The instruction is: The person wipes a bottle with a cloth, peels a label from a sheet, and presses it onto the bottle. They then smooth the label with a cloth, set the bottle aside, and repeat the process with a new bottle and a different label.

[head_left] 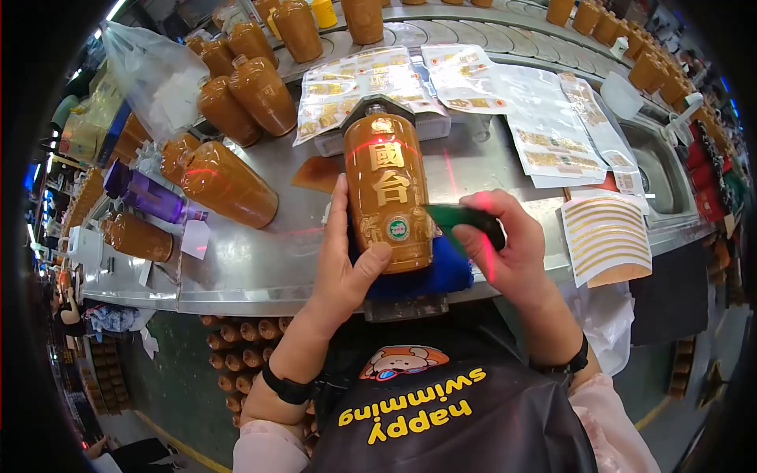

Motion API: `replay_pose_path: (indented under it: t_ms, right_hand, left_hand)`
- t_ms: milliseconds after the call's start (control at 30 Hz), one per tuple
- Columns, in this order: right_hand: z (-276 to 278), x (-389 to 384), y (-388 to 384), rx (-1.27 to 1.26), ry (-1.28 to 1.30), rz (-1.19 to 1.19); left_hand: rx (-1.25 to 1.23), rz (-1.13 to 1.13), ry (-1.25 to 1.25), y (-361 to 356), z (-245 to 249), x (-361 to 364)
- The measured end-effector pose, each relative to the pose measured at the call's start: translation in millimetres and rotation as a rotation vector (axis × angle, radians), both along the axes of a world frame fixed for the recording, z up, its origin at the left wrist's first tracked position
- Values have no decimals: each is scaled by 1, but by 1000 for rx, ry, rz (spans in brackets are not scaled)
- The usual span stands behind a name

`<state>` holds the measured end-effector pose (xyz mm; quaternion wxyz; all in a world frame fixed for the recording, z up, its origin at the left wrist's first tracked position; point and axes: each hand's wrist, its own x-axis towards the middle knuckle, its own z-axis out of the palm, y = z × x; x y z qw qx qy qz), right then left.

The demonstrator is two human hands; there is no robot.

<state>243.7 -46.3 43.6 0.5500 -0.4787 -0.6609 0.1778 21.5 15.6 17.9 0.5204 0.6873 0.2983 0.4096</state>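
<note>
A glossy brown bottle [390,177] with gold characters and a round green emblem lies in front of me, its neck pointing away, over a blue cloth [441,272]. Red laser lines cross it. My left hand [347,252] holds the bottle's lower left side, thumb on its face near the base. In my right hand [505,240] is a green scraper [465,221], pinched between thumb and fingers, with its tip at the bottle's right side beside the emblem.
More brown bottles [229,185] and a purple bottle [150,193] are at the left. Sheets of gold labels [552,134] lie behind and to the right, with a sheet of curved gold strips [605,236]. A metal sink [658,169] is at the far right, and a conveyor [473,27] runs behind.
</note>
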Motion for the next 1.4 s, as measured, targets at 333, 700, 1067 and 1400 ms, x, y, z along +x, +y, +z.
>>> replay_pose_path:
  t_ms: [333,700,1067,1400]
  right_hand:
    - [5,5,-12,210,-420,232]
    - [-4,-9,-14,-345,361,176]
    - [2,-17,-8,-320,384,121]
    - [12,-19,-8,-375,274,215]
  left_hand:
    - [-30,-33,-54,-1,3,1]
    - [2,-65,-6,3,1,-11]
    - [37,-65,6,4,-2,-12]
    - [-37,-60,-73,1,2,-6]
